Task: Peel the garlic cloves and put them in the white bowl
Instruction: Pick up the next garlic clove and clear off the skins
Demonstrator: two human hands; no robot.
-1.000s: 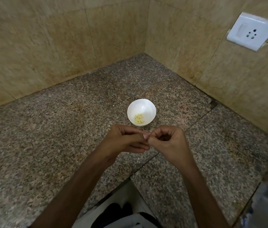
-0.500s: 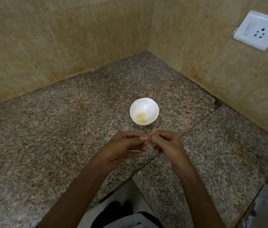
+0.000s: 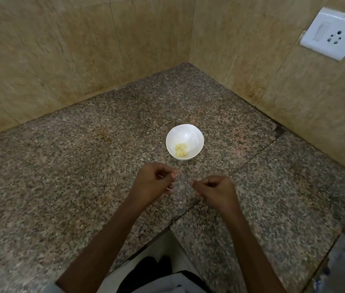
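Head view, nearest first: dark clothing at bottom edge, forearms out over the speckled counter.

Left hand: curled, thumb tip pressed to forefinger tip as in a pinch. Right hand: likewise curled, fingers pressed together at the tips. Apart from each other, plain gap between; both above the counter, just short of the bowl. Contents of either pinch too small to resolve. Cannot tell which holds a clove and which holds skin, if either.

Beyond the hands: white bowl. Sits upright on the counter, near a seam in the stone. Holds peeled garlic cloves in a small heap on its floor, toward the near side. Mostly unfilled.

Farthest: tan tiled walls meeting in a corner; white socket plate on the right-hand wall.

Judged step: mid-peel or just past it, drop into bowl pending.

Risks from here:
- Loss of a slick bare clove from a tips-only pinch; hard to spot on speckled stone.
- Carry-over of clinging skin into the bowl, stuck to damp fingers.
- Knock to the rim from a knuckle during the drop; tip or skid of a probably light bowl.
- No unpeeled stock in view; likely a reach out of frame for the next clove.
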